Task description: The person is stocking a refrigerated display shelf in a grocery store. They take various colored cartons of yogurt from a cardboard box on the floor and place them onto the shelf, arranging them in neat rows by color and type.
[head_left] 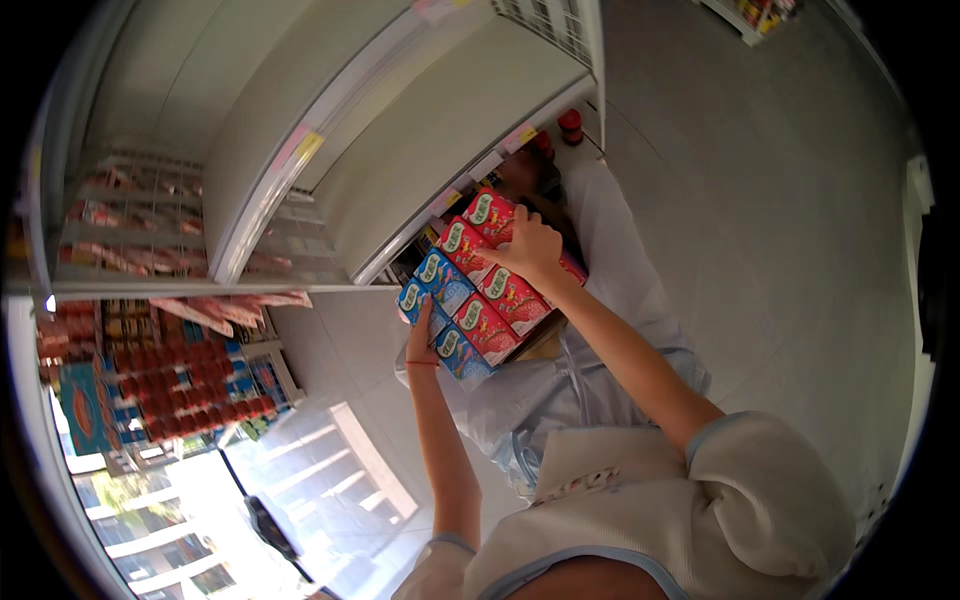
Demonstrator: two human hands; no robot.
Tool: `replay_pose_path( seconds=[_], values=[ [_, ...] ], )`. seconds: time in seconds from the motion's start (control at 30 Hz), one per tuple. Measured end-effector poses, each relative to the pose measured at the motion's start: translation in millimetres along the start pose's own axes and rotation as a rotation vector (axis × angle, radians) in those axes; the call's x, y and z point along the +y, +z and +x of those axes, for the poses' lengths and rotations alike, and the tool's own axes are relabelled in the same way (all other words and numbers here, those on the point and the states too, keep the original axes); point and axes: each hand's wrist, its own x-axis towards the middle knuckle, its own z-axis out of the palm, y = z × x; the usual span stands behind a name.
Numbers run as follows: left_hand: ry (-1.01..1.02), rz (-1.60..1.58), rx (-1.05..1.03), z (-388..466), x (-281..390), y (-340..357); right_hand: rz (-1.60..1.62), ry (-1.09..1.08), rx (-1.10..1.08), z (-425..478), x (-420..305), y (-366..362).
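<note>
Several red boxes (502, 296) and several blue boxes (448, 281) with printed fronts form a tight block above my lap, beside the bottom of a white shelf unit. My left hand (422, 334), with a red string at the wrist, presses on the blue boxes at the block's lower left side. My right hand (531, 244) spreads over the upper red boxes, its thumb and fingers touching them. What lies beneath the block is mostly hidden. Dark packages show in the shadowed bottom level behind the boxes.
White shelf boards (450, 142) with price-tag rails rise in front of me. A red-lidded jar (571, 126) stands near the unit's right end. At left, racks hold rows of red containers (195, 382) near a bright glass door. Grey tiled floor (750, 225) extends to the right.
</note>
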Motion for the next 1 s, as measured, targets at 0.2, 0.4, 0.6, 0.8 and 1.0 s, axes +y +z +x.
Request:
replay_pose_path(
  seconds=[0.2,0.4,0.6,0.8,1.0],
  values=[
    [-0.039,0.059,-0.052,-17.3,5.3,12.4,0.060,0.027,0.016,-7.0,-2.5,-2.0],
    [-0.012,0.100,-0.053,-17.2,2.7,13.6,0.078,0.024,0.046,-7.2,1.1,-2.0],
    [-0.020,0.105,0.020,-24.6,6.0,20.5,0.096,0.029,0.055,-7.5,0.7,-2.8],
    [-0.023,0.125,0.025,-29.4,9.2,33.8,0.119,0.040,0.037,-4.9,3.4,-9.2],
    [-0.026,0.095,-0.014,-29.1,7.0,31.7,0.126,0.016,0.037,-4.1,4.5,-11.7]
  ],
)
